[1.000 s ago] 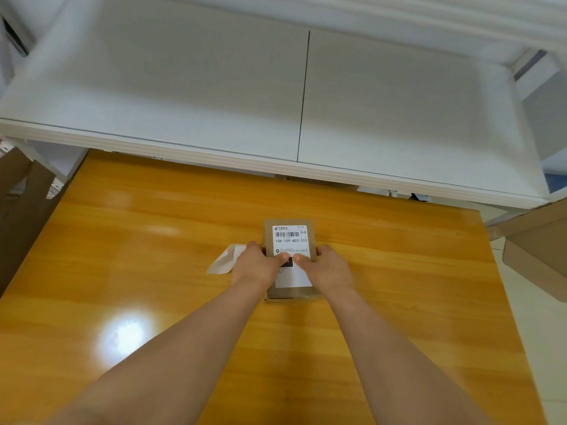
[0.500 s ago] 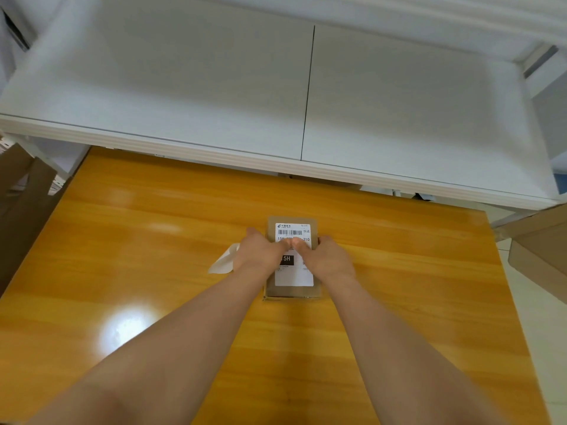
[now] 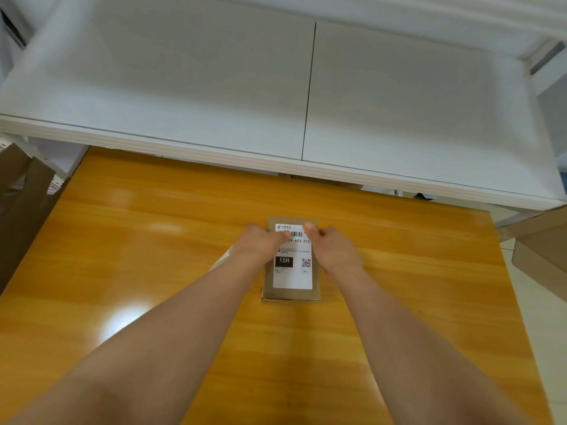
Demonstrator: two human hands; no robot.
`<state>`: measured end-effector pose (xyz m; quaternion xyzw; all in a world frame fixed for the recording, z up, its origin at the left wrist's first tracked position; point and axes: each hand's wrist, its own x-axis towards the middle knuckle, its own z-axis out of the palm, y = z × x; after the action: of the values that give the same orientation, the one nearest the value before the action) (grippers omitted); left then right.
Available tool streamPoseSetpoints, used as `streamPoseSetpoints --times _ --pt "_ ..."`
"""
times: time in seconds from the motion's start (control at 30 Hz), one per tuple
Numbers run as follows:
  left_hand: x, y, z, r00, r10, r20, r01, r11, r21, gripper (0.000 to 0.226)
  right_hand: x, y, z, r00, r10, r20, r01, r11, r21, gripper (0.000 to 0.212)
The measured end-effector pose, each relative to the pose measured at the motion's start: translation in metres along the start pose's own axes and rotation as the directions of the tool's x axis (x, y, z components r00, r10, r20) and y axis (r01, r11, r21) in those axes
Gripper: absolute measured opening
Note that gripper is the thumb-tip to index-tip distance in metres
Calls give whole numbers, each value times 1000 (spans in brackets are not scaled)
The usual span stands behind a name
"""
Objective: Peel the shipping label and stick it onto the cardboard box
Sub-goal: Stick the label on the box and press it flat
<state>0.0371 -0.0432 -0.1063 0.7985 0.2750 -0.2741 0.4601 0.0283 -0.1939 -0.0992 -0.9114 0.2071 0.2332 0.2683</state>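
Shipping label (image 3: 292, 273) already down flat on top of the cardboard box (image 3: 291, 294), box sitting mid-table on the orange wooden table (image 3: 153, 240), near the far edge under the white shelf (image 3: 214, 87). Both hands moved up the label since a second ago: thumbs were pressing around the middle by the dark "15H" block, now up at the barcode strip near the label's far edge. Lower part of label (15H block, QR code, blank bottom) now uncovered and looks smooth, no lifted corners visible from here. Left hand (image 3: 260, 245) with fingers curled loosely, thumb tip pressing on the label's upper left, hiding start of the printed number. Right hand (image 3: 333, 250) likewise curled, thumb on upper right corner by the barcode. Not clamped on anything, just pushing down; remaining fingers tucked at the box sides, exact contact there hard to tell because of motion blur. White backing paper (image 3: 222, 260) peeking out beside and under the left wrist, lying on the table just left of the box, probably the peeled liner. Meaning for task: peel done, stick done, now smoothing pass reaching the last top strip; likely near finish, only top corners left to rub down and then hands off
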Motion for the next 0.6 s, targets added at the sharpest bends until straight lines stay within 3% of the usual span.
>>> streamPoseSetpoints --times 0.07,0.13,0.23,0.33,0.6 --pt "-1 9 4 998 50 -32 -49 998 39 78 3 -12 -2 1000 -1 -10 1 1000 -3 69" --pt "-1 13 10 987 150 -51 -145 985 96 81 4 -19 -1 1000 -5 -15 4 1000 -18 68" --pt "1 11 14 975 197 -100 -180 971 156 59 4 -20 3 998 7 -57 -9 999 -44 57" --pt "0 10 14 974 184 -134 -170 979 111 43 6 -19 6 996 19 -89 -22 999 -35 47" --pt "7 9 11 982 125 -140 -131 991 -34 28 11 -17 4 996 15 -83 -13 1000 18 36"
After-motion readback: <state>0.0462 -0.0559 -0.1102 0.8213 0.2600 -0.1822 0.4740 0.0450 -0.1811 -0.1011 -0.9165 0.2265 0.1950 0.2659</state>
